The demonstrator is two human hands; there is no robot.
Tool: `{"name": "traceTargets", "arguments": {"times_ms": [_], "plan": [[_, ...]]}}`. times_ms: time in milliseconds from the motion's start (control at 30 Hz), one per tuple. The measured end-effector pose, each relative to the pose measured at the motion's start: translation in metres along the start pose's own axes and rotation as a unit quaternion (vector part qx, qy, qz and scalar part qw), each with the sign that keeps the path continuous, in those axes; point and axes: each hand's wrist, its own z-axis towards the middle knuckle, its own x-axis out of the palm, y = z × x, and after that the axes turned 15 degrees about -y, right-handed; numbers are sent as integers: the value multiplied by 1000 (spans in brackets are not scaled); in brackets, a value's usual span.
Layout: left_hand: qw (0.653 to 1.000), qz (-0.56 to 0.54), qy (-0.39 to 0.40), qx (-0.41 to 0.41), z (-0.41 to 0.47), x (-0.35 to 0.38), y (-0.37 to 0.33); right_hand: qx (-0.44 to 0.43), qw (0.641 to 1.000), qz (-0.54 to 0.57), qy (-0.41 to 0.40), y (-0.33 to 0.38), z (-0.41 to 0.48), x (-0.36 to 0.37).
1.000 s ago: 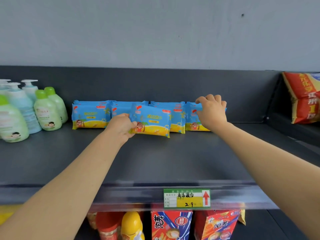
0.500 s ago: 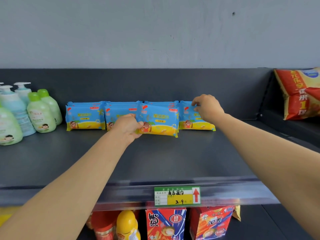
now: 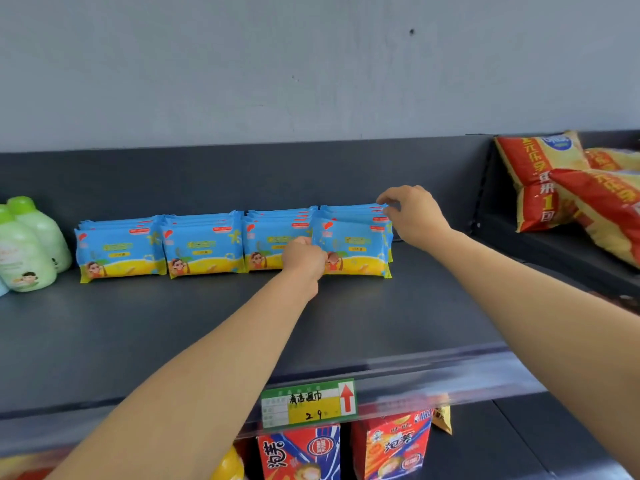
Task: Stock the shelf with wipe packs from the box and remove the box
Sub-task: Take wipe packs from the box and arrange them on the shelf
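Observation:
Blue and yellow wipe packs stand upright in several rows along the back of the dark shelf (image 3: 173, 327). The front pack (image 3: 360, 249) of the rightmost row sits a little ahead of the others. My left hand (image 3: 304, 258) grips its lower left edge. My right hand (image 3: 412, 216) rests on the top right corner of the rightmost row (image 3: 349, 211), fingers pinching the pack tops. Further left stand other rows of wipe packs (image 3: 119, 247). No box is in view.
Green pump bottles (image 3: 29, 247) stand at the shelf's left end. Red and yellow bags (image 3: 561, 181) lie on the neighbouring shelf to the right. A price tag (image 3: 308, 403) hangs on the front rail, with red cartons (image 3: 301, 452) on the shelf below.
My left hand has carried the front pack rightward, from in front of the third row to the front of the rightmost row. My right hand has shifted to that row's top right corner.

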Motion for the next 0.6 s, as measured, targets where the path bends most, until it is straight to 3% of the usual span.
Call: {"name": "traceTargets", "arguments": {"times_ms": [133, 233, 400, 600], "plan": [[969, 193, -59, 139, -1, 1, 1, -15, 1000, 3, -4, -4, -8, -5], [941, 268, -78, 190, -2, 0, -5, -23, 1000, 8, -5, -5, -13, -7], [917, 327, -85, 213, -3, 7, -10, -26, 1000, 11, -6, -6, -16, -8], [911, 347, -96, 199, -4, 12, -9, -29, 999, 7, -11, -7, -21, -13]]}}
